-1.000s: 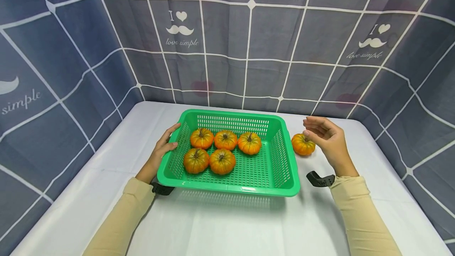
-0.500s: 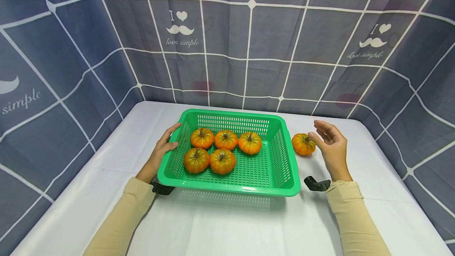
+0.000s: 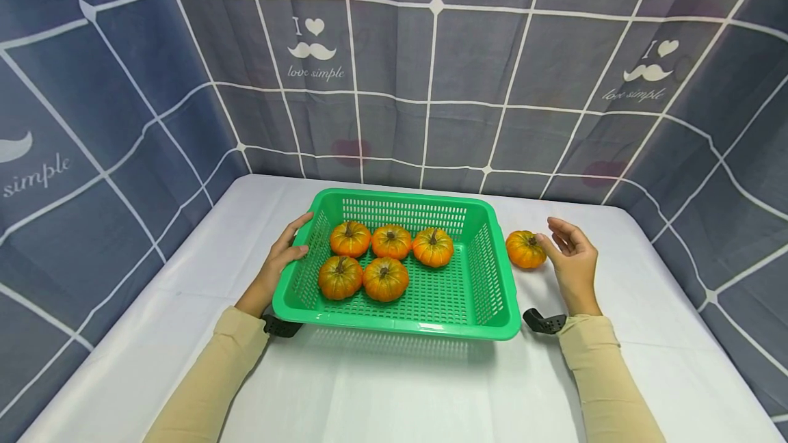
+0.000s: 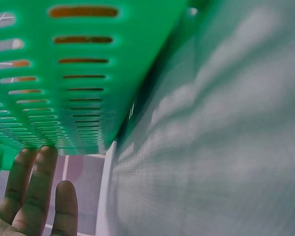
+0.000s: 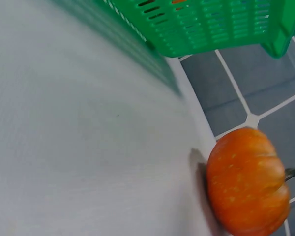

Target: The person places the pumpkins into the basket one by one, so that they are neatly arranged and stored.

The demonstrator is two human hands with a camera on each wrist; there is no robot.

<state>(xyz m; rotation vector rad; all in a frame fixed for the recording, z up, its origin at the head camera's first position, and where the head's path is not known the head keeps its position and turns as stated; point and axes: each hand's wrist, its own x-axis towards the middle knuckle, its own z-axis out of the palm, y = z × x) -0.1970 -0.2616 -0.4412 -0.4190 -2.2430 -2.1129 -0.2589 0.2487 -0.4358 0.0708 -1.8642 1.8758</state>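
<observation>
My left hand point(image 3: 280, 262) holds the left rim of a green plastic basket point(image 3: 394, 331), thumb and index finger over the rim. In the left wrist view, straight fingers point(image 4: 43, 172) reach the basket's slotted outer wall point(image 4: 88, 29) from below. Several small orange pumpkins point(image 3: 385, 279) sit inside the basket, toward the left and back. One more pumpkin point(image 3: 525, 250) lies on the table right of the basket. Beside it is my right hand point(image 3: 572, 262), fingers loosely bent and parted from the thumb, whose tip overlaps the pumpkin's edge. The right wrist view shows this pumpkin point(image 5: 248, 182) with no hand.
A white cloth covers the table point(image 3: 400, 395). Grey checked curtains point(image 3: 394, 53) enclose it at the back and both sides. Black wrist cameras point(image 3: 544, 321) sit at both cuffs. The basket's right wall point(image 3: 492, 269) stands close to the loose pumpkin.
My right hand has drawn back from above the loose pumpkin, toward the right and down. The left hand, the basket and the pumpkins have stayed in place.
</observation>
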